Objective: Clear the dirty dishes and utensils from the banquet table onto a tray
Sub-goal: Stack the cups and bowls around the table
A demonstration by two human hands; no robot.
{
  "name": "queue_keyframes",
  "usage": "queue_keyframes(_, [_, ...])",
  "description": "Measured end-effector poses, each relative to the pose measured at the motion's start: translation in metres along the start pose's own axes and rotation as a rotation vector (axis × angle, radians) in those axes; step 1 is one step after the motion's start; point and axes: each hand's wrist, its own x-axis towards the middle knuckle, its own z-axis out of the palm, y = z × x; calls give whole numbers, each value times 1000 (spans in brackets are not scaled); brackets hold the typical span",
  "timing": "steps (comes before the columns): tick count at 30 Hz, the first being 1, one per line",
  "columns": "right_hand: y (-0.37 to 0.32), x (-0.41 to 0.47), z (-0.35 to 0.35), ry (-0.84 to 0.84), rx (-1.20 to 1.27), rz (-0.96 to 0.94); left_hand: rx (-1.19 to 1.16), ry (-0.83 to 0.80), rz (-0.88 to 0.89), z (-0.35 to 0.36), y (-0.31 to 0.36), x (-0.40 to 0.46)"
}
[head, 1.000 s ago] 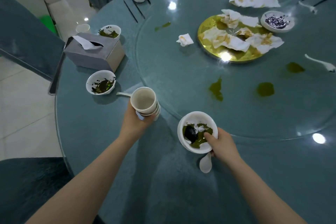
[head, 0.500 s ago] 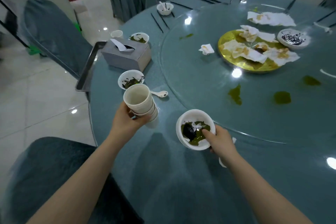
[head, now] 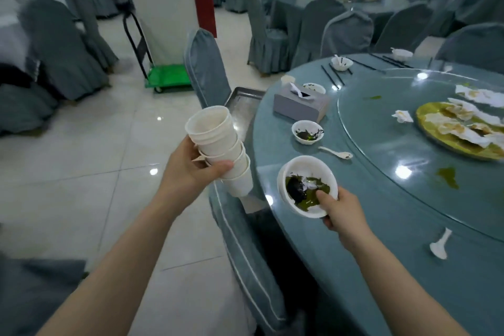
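Banquet hall, round table half cleared; no readable writing anywhere.
Left hand gripped a tilted stack of cups off the table's edge; right hand pinched a dirty bowl above it, tray beyond.

A banquet hall: round tables ringed by cloth-covered chairs.

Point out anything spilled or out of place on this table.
Green sauce is spilled in blotches on the glass turntable. Soiled napkins are heaped on the gold platter. A white spoon lies loose near the table edge.
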Motion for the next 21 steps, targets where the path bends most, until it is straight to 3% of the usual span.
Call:
queue_keyframes(10, [-52, -52, 134, -120, 28, -23, 47, 101, -41, -159, -6, -26])
queue_keyframes(21, [-56, 27, 216, -70, -63, -34, 114, 160, -121, -236, -62, 56])
